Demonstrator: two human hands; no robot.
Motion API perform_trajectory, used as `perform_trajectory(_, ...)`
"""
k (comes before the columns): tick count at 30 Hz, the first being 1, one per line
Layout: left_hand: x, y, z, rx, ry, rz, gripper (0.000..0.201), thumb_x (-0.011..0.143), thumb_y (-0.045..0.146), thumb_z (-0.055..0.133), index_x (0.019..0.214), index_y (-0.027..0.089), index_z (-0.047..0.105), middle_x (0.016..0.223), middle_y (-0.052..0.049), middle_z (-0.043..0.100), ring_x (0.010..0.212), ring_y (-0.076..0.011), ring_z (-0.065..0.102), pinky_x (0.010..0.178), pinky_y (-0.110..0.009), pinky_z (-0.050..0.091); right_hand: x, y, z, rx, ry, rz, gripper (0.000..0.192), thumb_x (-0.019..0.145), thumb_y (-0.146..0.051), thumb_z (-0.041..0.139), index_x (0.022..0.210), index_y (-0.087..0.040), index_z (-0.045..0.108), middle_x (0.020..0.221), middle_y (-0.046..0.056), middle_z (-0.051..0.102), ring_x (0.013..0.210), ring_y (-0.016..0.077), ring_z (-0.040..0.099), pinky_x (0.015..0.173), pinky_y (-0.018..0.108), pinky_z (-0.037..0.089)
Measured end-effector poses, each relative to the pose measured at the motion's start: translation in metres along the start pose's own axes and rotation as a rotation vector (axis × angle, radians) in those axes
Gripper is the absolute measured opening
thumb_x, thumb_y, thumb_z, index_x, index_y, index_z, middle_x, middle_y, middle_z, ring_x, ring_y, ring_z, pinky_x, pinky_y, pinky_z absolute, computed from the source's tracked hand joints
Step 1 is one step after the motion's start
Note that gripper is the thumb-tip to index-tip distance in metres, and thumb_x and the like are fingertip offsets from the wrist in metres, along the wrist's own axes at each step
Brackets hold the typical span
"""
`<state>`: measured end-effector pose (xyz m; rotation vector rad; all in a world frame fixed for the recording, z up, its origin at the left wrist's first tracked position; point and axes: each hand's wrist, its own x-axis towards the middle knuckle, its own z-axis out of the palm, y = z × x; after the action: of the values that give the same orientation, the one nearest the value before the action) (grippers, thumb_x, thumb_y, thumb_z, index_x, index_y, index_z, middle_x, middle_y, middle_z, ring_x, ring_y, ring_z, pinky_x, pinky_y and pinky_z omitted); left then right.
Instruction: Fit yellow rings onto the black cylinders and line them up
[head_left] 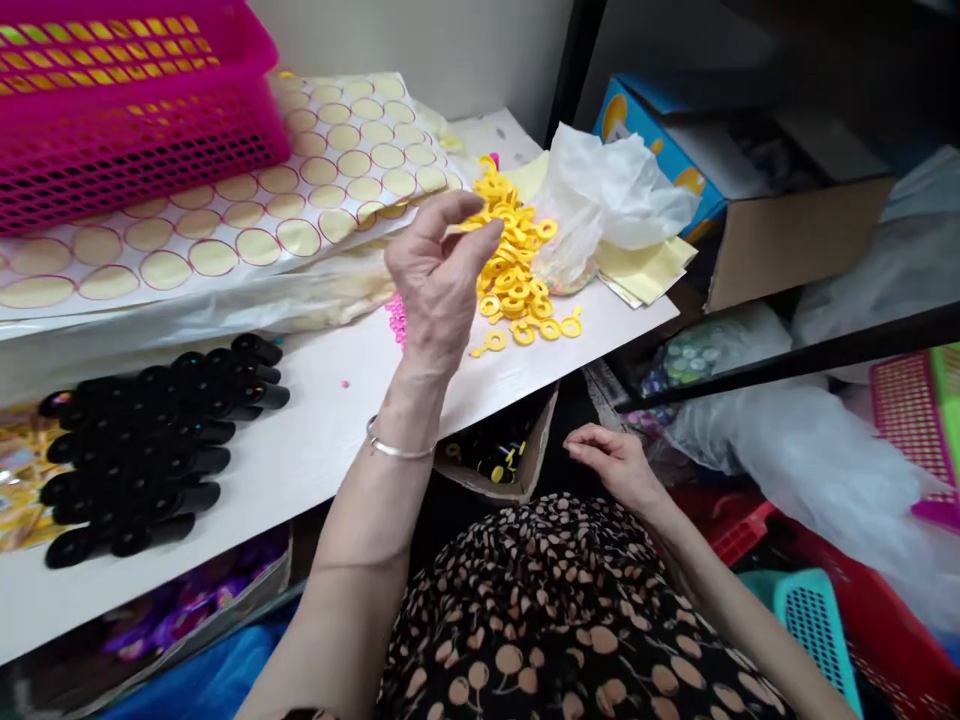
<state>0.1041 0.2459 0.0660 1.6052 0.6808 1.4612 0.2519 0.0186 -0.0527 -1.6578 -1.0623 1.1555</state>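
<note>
My left hand (pixel 442 275), with a silver bangle (pixel 401 450) on its wrist, is raised over the white table (pixel 315 400). Its fingers are curled, the thumb and index tips stand slightly apart, and nothing shows between them. Just behind it lies a heap of yellow plastic rings (pixel 514 280) with small tabs; several lie loose at the near side. Small pink pieces (pixel 396 318) are partly hidden by the wrist. Lower, in front of my body, my right hand (pixel 615 462) has thumb and fingers pressed together; what they hold, if anything, cannot be made out.
Black cylindrical parts (pixel 150 440) stand in rows at left. Behind are a pink basket (pixel 150 140) and sheets of cream circles (pixel 322 170). A white plastic bag (pixel 615 190) and a blue carton (pixel 660 150) are at right. Below the table edge is an open cardboard box (pixel 536 450).
</note>
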Motion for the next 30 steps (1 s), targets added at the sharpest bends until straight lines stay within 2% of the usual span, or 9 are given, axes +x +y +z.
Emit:
perform_trajectory(3, -0.048, 0.038, -0.020, -0.101, -0.195, -0.148, 0.015, 0.073, 0.023, 0.066, 0.086, 0.017, 0.067, 0.086, -0.003, 0.066, 0.081, -0.0148, 0.060, 0.075, -0.030, 0.047, 0.002, 0.004, -0.001, 0.015, -0.026, 0.004, 0.017, 0.078, -0.032, 0.058, 0.077, -0.016, 0.064, 0.065, -0.001, 0.058, 0.062, 0.0109, 0.051, 0.060, 0.023, 0.040)
perform_trajectory(7, -0.129, 0.050, -0.066, -0.158, -0.405, -0.392, 0.015, 0.064, 0.018, 0.073, 0.079, 0.016, 0.072, 0.072, -0.007, 0.069, 0.071, -0.0201, 0.062, 0.068, -0.035, 0.049, 0.006, 0.018, -0.001, -0.019, -0.014, 0.033, 0.017, 0.077, -0.032, 0.057, 0.075, -0.016, 0.063, 0.064, -0.001, 0.057, 0.062, 0.0115, 0.051, 0.060, 0.023, 0.039)
perform_trajectory(12, -0.209, 0.042, -0.108, 0.087, -0.114, -0.891, 0.011, 0.066, 0.014, 0.069, 0.076, 0.017, 0.071, 0.079, -0.006, 0.069, 0.076, -0.0177, 0.062, 0.072, -0.028, 0.048, -0.001, 0.056, 0.006, 0.145, 0.048, 0.255, 0.022, 0.074, -0.037, 0.057, 0.071, -0.015, 0.059, 0.055, -0.001, 0.056, 0.051, 0.0112, 0.048, 0.052, 0.023, 0.038)
perform_trajectory(15, -0.231, 0.041, -0.108, 0.200, -0.030, -1.022, 0.008, 0.064, 0.020, 0.070, 0.071, 0.016, 0.070, 0.076, -0.005, 0.068, 0.075, -0.0170, 0.060, 0.072, -0.026, 0.046, -0.009, 0.077, 0.012, 0.093, 0.029, 0.316, 0.025, 0.075, -0.040, 0.053, 0.070, -0.016, 0.057, 0.054, -0.001, 0.054, 0.050, 0.0112, 0.047, 0.051, 0.023, 0.037)
perform_trajectory(17, -0.237, 0.036, -0.101, 0.290, -0.061, -1.078, 0.010, 0.066, 0.023, 0.067, 0.071, 0.015, 0.069, 0.075, -0.005, 0.067, 0.072, -0.0160, 0.058, 0.068, -0.025, 0.045, -0.011, 0.089, 0.017, 0.033, -0.011, 0.264, 0.026, 0.075, -0.041, 0.052, 0.068, -0.017, 0.057, 0.056, -0.002, 0.051, 0.054, 0.0122, 0.048, 0.053, 0.023, 0.037)
perform_trajectory(20, -0.240, 0.020, -0.087, 0.396, -0.188, -1.063, 0.012, 0.069, 0.022, 0.059, 0.071, 0.014, 0.068, 0.068, -0.004, 0.063, 0.067, -0.0152, 0.055, 0.063, -0.025, 0.043, -0.008, 0.102, 0.026, -0.062, -0.082, 0.138, 0.026, 0.074, -0.042, 0.051, 0.065, -0.018, 0.056, 0.059, -0.002, 0.049, 0.058, 0.0129, 0.047, 0.056, 0.023, 0.037)
perform_trajectory(22, -0.241, 0.008, -0.078, 0.480, -0.300, -0.957, 0.013, 0.067, 0.017, 0.056, 0.070, 0.014, 0.068, 0.074, -0.005, 0.063, 0.073, -0.0168, 0.055, 0.066, -0.026, 0.043, -0.005, 0.107, 0.030, -0.071, -0.096, 0.129, 0.027, 0.074, -0.043, 0.050, 0.064, -0.018, 0.055, 0.057, -0.002, 0.048, 0.058, 0.0132, 0.045, 0.055, 0.023, 0.037)
perform_trajectory(26, -0.242, -0.010, -0.065, 0.685, -0.395, -0.717, 0.018, 0.074, 0.020, 0.049, 0.070, 0.019, 0.066, 0.079, -0.007, 0.063, 0.080, -0.0190, 0.056, 0.073, -0.030, 0.043, -0.001, 0.109, 0.031, 0.032, -0.091, 0.175, 0.026, 0.074, -0.043, 0.050, 0.065, -0.019, 0.055, 0.056, -0.002, 0.047, 0.057, 0.0139, 0.046, 0.054, 0.024, 0.037)
perform_trajectory(30, -0.232, -0.015, -0.059, 0.920, -0.478, -0.608, 0.026, 0.080, 0.034, 0.045, 0.061, 0.022, 0.059, 0.069, -0.008, 0.058, 0.073, -0.0207, 0.054, 0.070, -0.033, 0.043, 0.001, 0.098, 0.026, 0.205, -0.038, 0.265, 0.025, 0.073, -0.043, 0.052, 0.067, -0.019, 0.055, 0.055, -0.002, 0.048, 0.052, 0.0138, 0.047, 0.049, 0.025, 0.035)
